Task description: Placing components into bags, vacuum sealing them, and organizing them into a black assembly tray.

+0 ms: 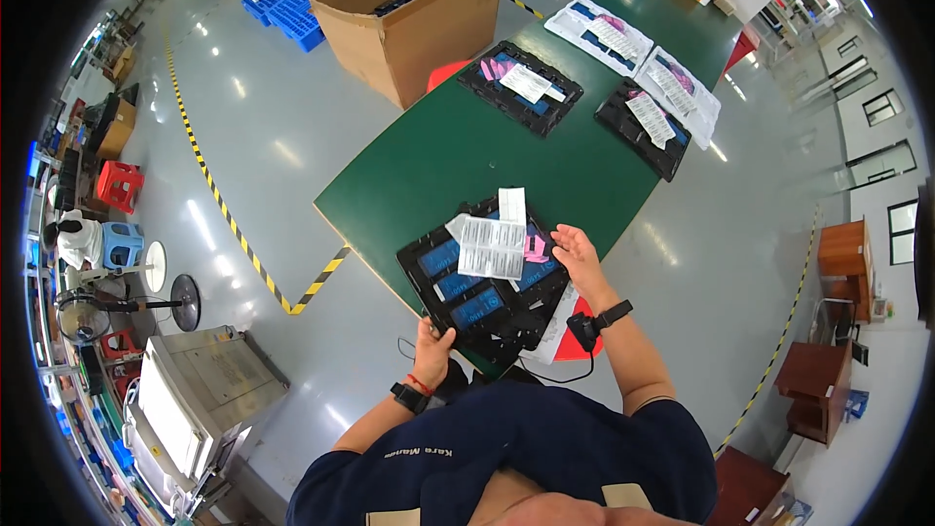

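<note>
A black plastic tray (448, 260) with several blue rectangular pieces in it lies at the near end of the green table (390, 185), its near part jutting past the edge. On top rest white printed sheets (492, 246) and a pink piece (535, 249). My left hand (431, 351) is closed on the tray's near left corner, thumb on top. At the right side of the tray is my right hand (577, 258), fingers stretched out beside its edge; whether they touch it is hard to tell.
Farther up the table lie two more black trays (477, 88) (623, 136) with papers, and two white packs (555, 24) (706, 122). A large open cardboard box (390, 49) stands beyond the table's left side. A red stool (591, 343) is partly under the near right edge.
</note>
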Demonstrator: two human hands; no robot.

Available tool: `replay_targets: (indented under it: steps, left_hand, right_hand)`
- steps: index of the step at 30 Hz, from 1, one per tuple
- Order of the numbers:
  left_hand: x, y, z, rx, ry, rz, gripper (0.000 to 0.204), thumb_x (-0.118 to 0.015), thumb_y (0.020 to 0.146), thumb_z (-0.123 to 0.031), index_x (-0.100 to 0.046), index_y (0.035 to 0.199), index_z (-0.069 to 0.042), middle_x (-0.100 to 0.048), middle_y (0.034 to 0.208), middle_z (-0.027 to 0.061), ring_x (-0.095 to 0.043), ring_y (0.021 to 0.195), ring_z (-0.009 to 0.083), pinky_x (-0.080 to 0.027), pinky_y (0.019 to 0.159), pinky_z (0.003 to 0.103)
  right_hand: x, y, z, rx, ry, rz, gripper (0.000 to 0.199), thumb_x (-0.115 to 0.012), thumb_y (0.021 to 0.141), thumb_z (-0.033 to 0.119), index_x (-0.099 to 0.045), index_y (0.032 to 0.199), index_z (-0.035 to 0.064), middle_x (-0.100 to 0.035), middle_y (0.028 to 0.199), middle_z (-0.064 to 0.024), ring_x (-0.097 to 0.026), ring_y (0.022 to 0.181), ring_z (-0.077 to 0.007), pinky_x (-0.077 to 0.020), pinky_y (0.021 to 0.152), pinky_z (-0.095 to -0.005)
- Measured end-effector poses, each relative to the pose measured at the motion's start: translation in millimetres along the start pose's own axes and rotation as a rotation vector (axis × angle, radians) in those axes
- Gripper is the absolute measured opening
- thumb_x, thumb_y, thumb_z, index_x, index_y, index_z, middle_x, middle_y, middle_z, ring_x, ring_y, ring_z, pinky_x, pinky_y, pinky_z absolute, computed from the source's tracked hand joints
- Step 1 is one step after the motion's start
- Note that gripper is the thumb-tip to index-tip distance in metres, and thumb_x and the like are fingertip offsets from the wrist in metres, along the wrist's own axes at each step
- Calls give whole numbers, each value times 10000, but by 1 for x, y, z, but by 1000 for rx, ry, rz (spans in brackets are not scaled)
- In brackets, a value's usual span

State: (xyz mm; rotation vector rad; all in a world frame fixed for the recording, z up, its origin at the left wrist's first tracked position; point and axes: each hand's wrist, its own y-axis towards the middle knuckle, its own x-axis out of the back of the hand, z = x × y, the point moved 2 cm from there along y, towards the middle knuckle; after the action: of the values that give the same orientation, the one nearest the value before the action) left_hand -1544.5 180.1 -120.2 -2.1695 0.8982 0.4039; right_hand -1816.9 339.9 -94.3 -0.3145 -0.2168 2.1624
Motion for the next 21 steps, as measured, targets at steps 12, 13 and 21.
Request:
replay_targets:
  steps: [12, 13, 21]
  left_hand:
    - [-2, 2, 29, 48, 1081, -5, 433, -754, 669, -389, -558, 626, -5, -546, 578, 52, -497, 541, 119, -407, 501, 276]
    - [-7, -2, 18, 95, 1131, 18, 424, -741, 685, -395, -576, 641, -7, -560, 582, 50, -513, 546, 121, -415, 510, 276]
    - [15, -7, -25, 245, 1144, 91, 391, -718, 723, -368, -624, 694, 11, -573, 604, 25, -502, 570, 96, -423, 525, 271]
  right_hand:
    - [17, 28, 6, 278, -619, -21, 386, -637, 757, 126, -504, 1097, 1, -590, 1079, -152, -574, 1016, -246, -439, 862, -325]
    - [12, 28, 23, 281, -687, -43, 377, -641, 758, 146, -511, 1082, 4, -588, 1084, -159, -576, 1007, -265, -440, 863, -340]
    - [52, 137, 88, 390, -916, -83, 268, -648, 767, 151, -562, 981, 12, -641, 880, -109, -623, 815, -227, -488, 702, -315]
